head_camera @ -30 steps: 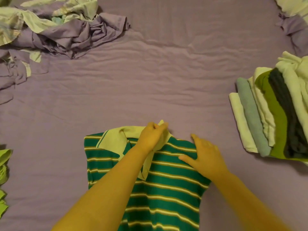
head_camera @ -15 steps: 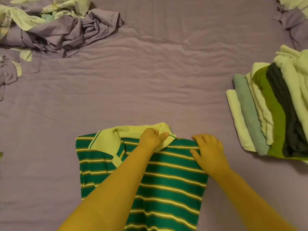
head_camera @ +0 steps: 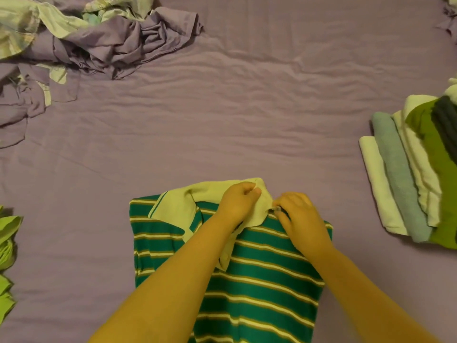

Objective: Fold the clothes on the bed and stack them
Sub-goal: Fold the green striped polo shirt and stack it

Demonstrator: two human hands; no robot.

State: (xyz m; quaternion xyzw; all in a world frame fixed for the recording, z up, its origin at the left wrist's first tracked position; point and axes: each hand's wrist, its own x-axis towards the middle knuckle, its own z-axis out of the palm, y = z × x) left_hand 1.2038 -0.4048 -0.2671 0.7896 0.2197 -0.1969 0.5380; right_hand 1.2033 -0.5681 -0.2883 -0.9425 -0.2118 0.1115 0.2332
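Observation:
A green polo shirt (head_camera: 267,280) with pale stripes and a light green collar (head_camera: 178,206) lies flat on the purple bed sheet (head_camera: 222,120), near the front edge. My left hand (head_camera: 238,203) is closed on the right part of the collar. My right hand (head_camera: 299,216) sits beside it, fingers pinching the collar's right end at the shoulder. Both forearms cross over the shirt's body and hide part of it. A stack of folded clothes (head_camera: 405,179) lies at the right.
A crumpled heap of unfolded purple and pale green clothes (head_camera: 94,43) fills the far left corner. A bright green garment (head_camera: 7,246) pokes in at the left edge. More purple fabric (head_camera: 450,21) shows at the far right corner.
My right hand has slid left from the shirt's shoulder to the collar's end, beside my left hand. The left hand keeps hold of the collar. The view has shifted to the left.

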